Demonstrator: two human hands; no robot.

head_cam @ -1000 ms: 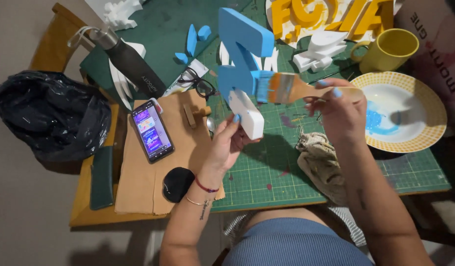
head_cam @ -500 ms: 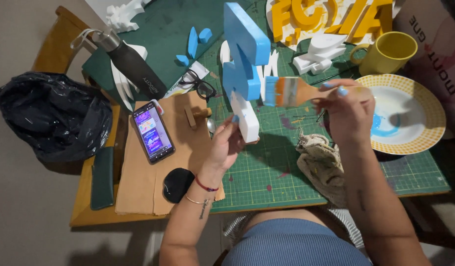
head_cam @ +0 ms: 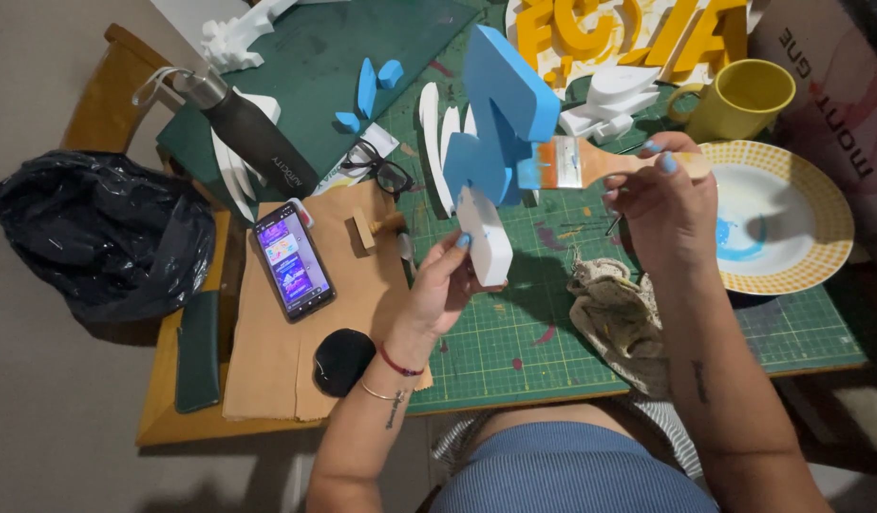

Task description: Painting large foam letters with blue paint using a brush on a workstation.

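Foam shape [head_cam: 500, 109]: blue-painted top, bare white foot, long axis upright, raised over the green cutting mat [head_cam: 552, 332] on the surface.
Left hand [head_cam: 448, 280]: grip closed on the white foot, below the blue.
Brush [head_cam: 590, 163]: flat, wooden handle, bristles touching the blue side.
Right hand [head_cam: 661, 204]: grip closed on the handle, right of the shape, nearer the plate [head_cam: 818, 228].

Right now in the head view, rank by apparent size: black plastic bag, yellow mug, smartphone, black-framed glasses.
1. black plastic bag
2. smartphone
3. yellow mug, close to the smartphone in apparent size, so that pair is unsure
4. black-framed glasses
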